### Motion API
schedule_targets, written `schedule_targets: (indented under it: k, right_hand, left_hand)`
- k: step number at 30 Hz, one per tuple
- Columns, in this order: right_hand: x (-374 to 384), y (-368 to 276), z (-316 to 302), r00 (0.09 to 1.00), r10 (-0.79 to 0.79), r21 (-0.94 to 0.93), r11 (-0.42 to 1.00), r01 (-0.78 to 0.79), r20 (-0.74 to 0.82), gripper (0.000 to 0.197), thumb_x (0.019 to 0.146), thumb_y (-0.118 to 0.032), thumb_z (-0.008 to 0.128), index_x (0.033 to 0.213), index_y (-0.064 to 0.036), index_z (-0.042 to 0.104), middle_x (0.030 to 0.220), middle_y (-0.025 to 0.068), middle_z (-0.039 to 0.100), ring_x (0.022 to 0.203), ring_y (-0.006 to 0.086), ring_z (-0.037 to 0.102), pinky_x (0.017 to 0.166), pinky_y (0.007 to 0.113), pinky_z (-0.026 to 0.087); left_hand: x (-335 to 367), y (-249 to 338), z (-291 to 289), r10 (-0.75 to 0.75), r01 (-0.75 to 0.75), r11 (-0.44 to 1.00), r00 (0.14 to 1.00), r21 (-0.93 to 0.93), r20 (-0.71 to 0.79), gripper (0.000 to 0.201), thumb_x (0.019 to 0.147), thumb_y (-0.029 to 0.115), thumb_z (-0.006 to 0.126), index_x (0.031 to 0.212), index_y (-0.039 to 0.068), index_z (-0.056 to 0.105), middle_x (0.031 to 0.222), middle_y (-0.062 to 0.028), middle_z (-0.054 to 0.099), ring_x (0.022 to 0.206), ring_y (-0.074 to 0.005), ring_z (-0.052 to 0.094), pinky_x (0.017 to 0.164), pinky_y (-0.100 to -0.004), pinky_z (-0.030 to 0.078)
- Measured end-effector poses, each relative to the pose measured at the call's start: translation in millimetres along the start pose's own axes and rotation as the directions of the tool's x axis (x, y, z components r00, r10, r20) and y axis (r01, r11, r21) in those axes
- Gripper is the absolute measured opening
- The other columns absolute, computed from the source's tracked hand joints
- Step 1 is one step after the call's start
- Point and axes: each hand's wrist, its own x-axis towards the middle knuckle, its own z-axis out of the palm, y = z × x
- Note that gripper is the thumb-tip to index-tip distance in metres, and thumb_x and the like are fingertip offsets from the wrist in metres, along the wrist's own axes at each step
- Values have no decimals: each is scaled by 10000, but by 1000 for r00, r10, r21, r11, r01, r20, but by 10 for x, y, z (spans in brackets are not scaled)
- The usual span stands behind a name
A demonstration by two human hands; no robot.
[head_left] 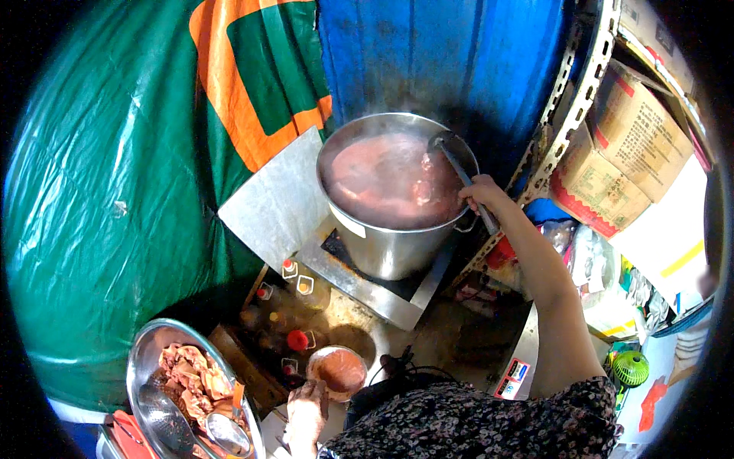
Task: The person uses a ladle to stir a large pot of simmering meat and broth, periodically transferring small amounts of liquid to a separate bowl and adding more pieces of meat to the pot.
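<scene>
A tall steel stockpot stands on a metal stove, filled with steaming, reddish-brown liquid that has pale foam on it. My right hand is closed round the grey handle of a ladle. Its dark head is at the pot's far right side, partly lost in steam. Low in the view, my left hand grips the rim of a small bowl holding brownish-red stuff. To its left, a wide steel basin holds pieces of brownish meat, a perforated skimmer and another round metal utensil.
Several bottles with red or yellow caps crowd between basin and stove. A metal sheet leans left of the pot. Green tarp and blue sheeting close off the back. Shelving with cardboard boxes and a green fan stand right.
</scene>
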Motion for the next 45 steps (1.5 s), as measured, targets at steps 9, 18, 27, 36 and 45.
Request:
schedule_targets:
  k: [9,18,27,36,45]
  right_hand:
    - [-551,-297,152,993,53,476,874,-96,104,147,841,-113,546,747,-2,524,593,81,528,429,143,474,380,283,379]
    - [784,-184,427,998,-42,483,876,13,48,192,837,-211,556,743,-44,544,544,60,501,390,138,440,377,274,381]
    - [1565,-293,952,941,218,661,670,-338,260,159,886,-226,429,891,-67,430,526,57,457,393,154,424,372,319,378]
    - [1641,-321,1130,920,330,434,812,-391,210,261,895,-251,511,1052,-64,419,606,86,523,415,145,441,373,305,373]
    - [1192,-268,1034,988,38,173,983,-64,151,145,857,-139,558,930,-23,511,595,78,518,398,146,448,351,309,376]
  left_hand:
    - [39,7,61,38,-40,999,998,-34,-54,263,755,116,611,1009,58,651,1021,-146,639,918,-315,611,830,-404,455]
    - [-213,-269,329,114,-114,993,991,12,-67,271,793,125,573,1054,58,605,1003,-146,609,905,-312,586,808,-403,459]
    - [-54,-131,113,-155,156,987,987,-24,37,231,779,150,597,999,81,614,959,-113,618,859,-296,601,777,-403,465]
    - [323,51,175,-127,128,992,991,-20,47,192,766,175,622,944,103,623,915,-80,628,813,-280,616,745,-404,470]
    - [266,12,155,-78,90,990,991,-105,107,362,781,75,496,1130,37,590,1021,-182,619,950,-362,567,861,-414,441]
